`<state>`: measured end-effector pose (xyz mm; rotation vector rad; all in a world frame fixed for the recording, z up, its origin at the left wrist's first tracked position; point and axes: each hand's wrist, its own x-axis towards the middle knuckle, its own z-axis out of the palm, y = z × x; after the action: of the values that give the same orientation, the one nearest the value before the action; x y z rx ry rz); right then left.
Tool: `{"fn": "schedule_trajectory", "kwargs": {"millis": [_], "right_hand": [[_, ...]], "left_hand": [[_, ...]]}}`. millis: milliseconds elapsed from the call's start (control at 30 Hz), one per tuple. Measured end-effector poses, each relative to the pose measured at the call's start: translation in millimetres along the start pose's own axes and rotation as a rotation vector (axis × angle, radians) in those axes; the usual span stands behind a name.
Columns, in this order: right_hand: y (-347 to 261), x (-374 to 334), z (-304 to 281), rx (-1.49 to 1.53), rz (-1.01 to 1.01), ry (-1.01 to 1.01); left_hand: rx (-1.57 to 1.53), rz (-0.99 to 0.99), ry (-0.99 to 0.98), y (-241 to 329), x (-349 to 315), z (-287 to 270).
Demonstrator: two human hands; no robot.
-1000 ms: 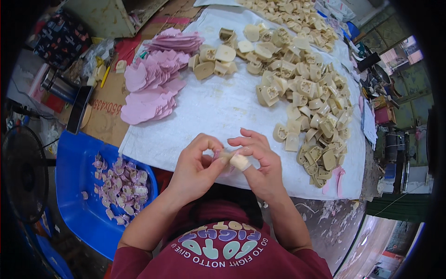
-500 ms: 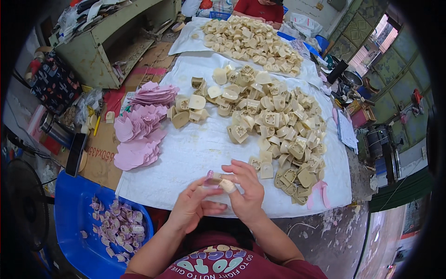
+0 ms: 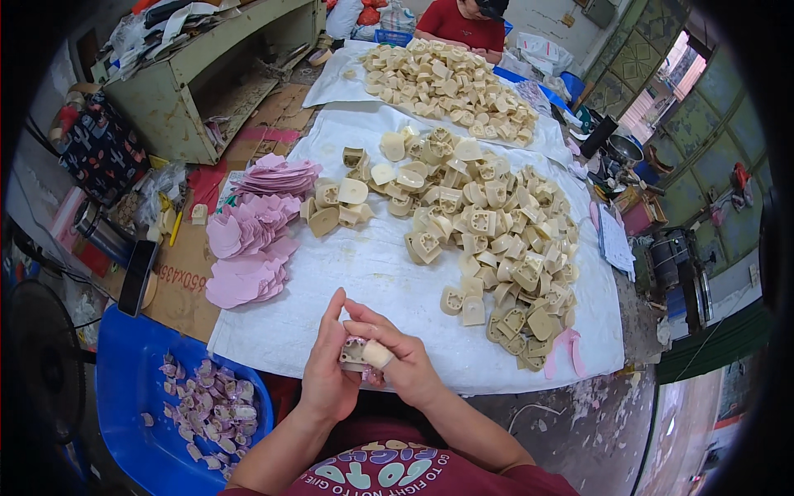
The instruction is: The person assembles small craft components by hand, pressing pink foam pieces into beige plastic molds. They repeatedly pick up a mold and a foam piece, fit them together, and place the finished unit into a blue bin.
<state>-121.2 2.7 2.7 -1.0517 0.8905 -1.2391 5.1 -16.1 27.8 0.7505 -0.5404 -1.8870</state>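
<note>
Between my two hands, over the near edge of the table, is a beige plastic shoe heel (image 3: 354, 353) with its hollow, ribbed face up and shiny pink-purple material around its sides. My left hand (image 3: 327, 372) cups it from the left, palm against the side. My right hand (image 3: 405, 364) closes on it from the right; its thumb has a cream wrapping on the tip. Much of the heel is hidden by the fingers. Thin pink cut pieces (image 3: 248, 279) lie in stacks to the left. A large heap of bare beige heels (image 3: 496, 219) spreads to the right.
A blue tub (image 3: 124, 413) at lower left holds several pink-covered heels (image 3: 219, 405). White cloth (image 3: 331, 273) covers the table. Two pink strips (image 3: 565, 354) lie at its right corner. A phone (image 3: 138, 277) stands at left. Across the table, a person in red (image 3: 459, 29) sits behind another heap.
Both hands have moved slightly left and down and closed together around the heel. Before, it was held in the fingertips with the left fingers apart. The heel's hollow face now shows.
</note>
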Motion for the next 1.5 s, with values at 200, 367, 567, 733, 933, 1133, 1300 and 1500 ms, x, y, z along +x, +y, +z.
{"fn": "schedule_trajectory", "kwargs": {"millis": [200,367,567,733,933,1133,1300,1500], "right_hand": [[0.4,5.3,6.1,-0.109,-0.003,0.098],[8.0,6.0,1.7,-0.094,-0.063,0.012],[-0.3,6.5,-20.1,0.246,0.264,-0.071],[-7.8,0.8,1.0,-0.343,-0.118,0.031],[-12.2,-2.2,-17.7,-0.433,-0.141,-0.093],[-20.1,-4.9,-14.1,0.112,0.021,-0.18],[-5.1,-1.8,-10.0,0.316,0.064,-0.18],[-7.4,-0.1,-14.1,0.099,0.048,-0.06]], "left_hand": [[0.219,0.102,-0.063,-4.3,6.0,-7.9],[0.12,0.069,0.029,-4.1,11.8,-6.8],[0.232,-0.036,-0.155,1.4,3.9,-5.8],[0.112,-0.076,-0.193,3.6,8.5,-15.9],[0.018,-0.204,-0.443,4.1,4.3,-28.6],[-0.08,-0.095,-0.416,0.7,-2.9,-22.6],[-0.028,-0.059,-0.423,1.6,-2.0,-32.3],[0.286,0.107,-0.512,9.8,6.9,-42.5]]}}
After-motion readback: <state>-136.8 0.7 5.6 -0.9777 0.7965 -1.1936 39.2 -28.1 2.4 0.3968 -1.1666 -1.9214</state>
